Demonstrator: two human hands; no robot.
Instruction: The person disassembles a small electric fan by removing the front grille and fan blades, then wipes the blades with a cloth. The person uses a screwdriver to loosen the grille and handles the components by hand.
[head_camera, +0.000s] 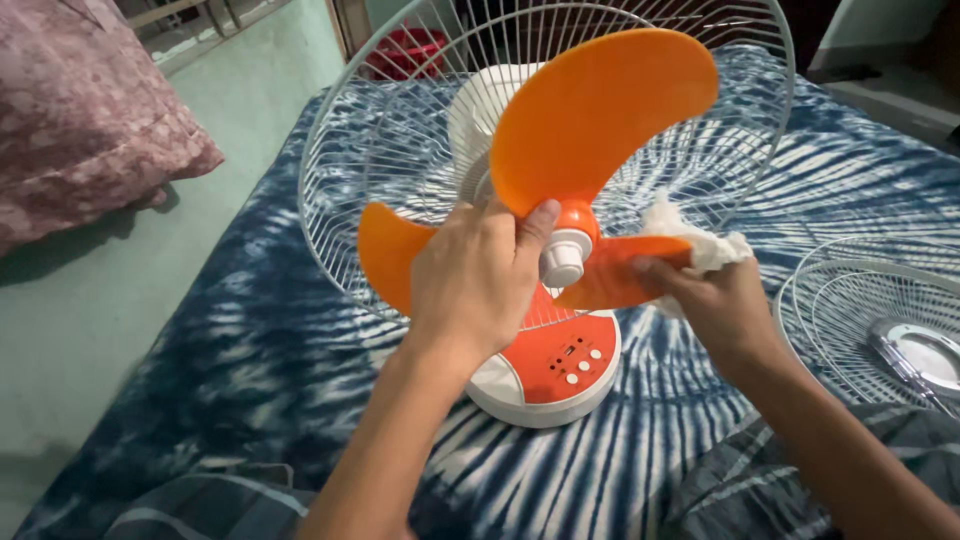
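Beside the fan hub (566, 255), left hand (475, 280) gripped an orange blade (600, 110); right hand (725, 305) pinched white cloth (690, 240) against the lower blade (615, 275). Front grille (870, 310) off; wiping seemingly unfinished.

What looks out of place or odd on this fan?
The fan has no front grille: its orange blades are bare before the rear guard. A separate grille lies on the blue cloth. The left hand holds the blades; the right hand presses a white cloth on one.
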